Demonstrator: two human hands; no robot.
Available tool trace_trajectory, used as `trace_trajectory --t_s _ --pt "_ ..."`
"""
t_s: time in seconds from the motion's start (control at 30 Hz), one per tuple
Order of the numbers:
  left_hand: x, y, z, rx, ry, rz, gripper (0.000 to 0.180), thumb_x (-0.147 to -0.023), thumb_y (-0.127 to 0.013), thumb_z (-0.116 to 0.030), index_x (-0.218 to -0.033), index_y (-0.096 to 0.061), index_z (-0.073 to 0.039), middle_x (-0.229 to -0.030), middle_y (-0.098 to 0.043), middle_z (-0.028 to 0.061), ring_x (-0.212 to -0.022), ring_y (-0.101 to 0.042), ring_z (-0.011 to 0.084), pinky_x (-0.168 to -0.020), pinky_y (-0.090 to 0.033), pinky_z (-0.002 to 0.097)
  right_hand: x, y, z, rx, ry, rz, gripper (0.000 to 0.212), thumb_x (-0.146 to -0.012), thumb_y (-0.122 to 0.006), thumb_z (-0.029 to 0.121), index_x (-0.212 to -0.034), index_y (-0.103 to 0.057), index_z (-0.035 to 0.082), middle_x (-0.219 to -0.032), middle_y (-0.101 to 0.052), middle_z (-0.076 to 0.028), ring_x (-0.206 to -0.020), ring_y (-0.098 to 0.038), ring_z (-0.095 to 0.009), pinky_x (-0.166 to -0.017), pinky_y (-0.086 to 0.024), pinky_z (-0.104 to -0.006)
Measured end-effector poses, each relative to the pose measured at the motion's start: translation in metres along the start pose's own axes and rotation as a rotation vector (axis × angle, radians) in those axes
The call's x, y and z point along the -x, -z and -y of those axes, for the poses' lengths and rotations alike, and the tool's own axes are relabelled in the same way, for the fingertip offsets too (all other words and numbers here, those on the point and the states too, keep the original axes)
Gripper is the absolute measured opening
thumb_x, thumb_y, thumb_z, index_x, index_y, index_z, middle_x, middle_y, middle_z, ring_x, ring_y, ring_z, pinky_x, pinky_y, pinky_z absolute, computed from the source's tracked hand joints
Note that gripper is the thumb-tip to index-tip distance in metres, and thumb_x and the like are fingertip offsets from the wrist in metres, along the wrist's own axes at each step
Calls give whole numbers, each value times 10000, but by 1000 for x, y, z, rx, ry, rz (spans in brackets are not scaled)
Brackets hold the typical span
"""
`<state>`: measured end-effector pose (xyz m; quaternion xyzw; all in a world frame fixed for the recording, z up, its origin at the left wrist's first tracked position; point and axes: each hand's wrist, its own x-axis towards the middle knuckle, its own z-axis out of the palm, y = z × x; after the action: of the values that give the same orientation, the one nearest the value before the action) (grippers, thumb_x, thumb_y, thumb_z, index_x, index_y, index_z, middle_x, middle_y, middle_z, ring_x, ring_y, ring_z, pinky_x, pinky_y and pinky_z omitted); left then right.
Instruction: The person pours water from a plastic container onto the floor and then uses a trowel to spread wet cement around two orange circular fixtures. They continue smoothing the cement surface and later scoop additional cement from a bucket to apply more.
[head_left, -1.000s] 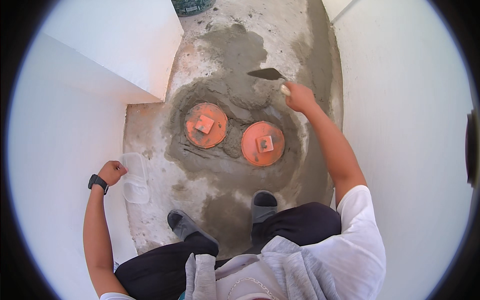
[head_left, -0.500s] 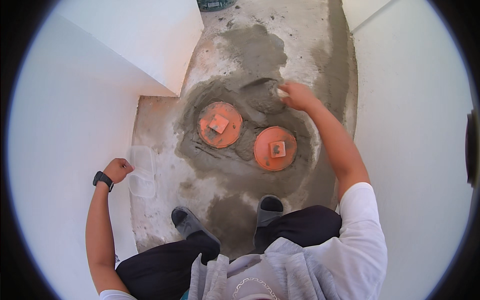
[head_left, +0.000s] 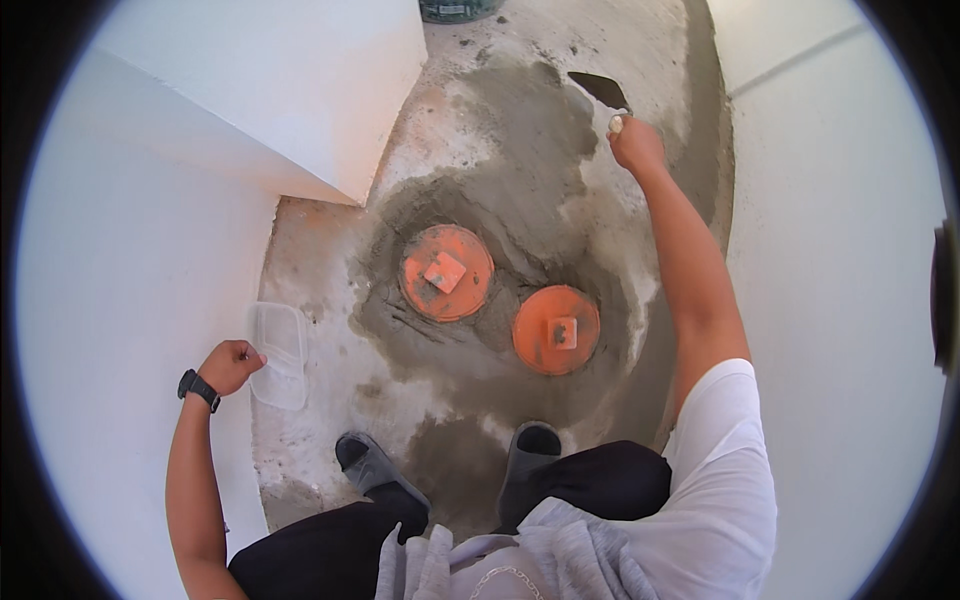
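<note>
My right hand (head_left: 638,145) is closed round the handle of a trowel (head_left: 598,88), whose dark pointed blade reaches to the left over the pale floor beyond the wet mortar (head_left: 530,120). At the left, my left hand (head_left: 230,367) grips the edge of a clear plastic container (head_left: 281,345) between thumb and fingers. The container stands beside the left wall. Two round orange caps (head_left: 447,272), each with a square raised middle, sit in the mortar between my hands. The nearer orange cap (head_left: 557,330) lies to the right. Grey smears cover parts of both.
White walls rise on the left (head_left: 130,260) and right (head_left: 840,250). A white wall corner (head_left: 350,130) juts in from the upper left. A dark green round container (head_left: 460,8) shows at the far edge. My sandalled feet (head_left: 370,465) stand just before the mortar.
My right hand has moved the trowel away from the mortar near the caps, farther off and to the right. My left hand still holds the clear container. The view has shifted slightly.
</note>
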<state>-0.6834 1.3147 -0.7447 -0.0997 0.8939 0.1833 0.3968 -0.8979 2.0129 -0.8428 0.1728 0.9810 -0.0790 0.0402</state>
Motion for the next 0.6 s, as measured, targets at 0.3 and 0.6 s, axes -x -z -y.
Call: trace_trajectory --t_s 0.3,0.6 --pt "30 -26 23 88 124 93 377 -890 -734 -350 -842 -697 22 -678 -644 100 -633 -590 185 -634 -492 348 -83 -42 67 -8 27 -2 288 -881 -632 196 -1089 -727 22 -1111 -723 -233 -1057 -697 -395 -890 -563 -473" --pt "20 -22 -15 83 15 25 301 -914 -725 -272 -857 -678 19 -653 -624 86 -614 -569 166 -604 -470 320 23 -36 14 -96 553 75 378 -875 -688 164 -1219 -617 26 -1093 -669 -221 -1022 -638 -435 -881 -520 -509"
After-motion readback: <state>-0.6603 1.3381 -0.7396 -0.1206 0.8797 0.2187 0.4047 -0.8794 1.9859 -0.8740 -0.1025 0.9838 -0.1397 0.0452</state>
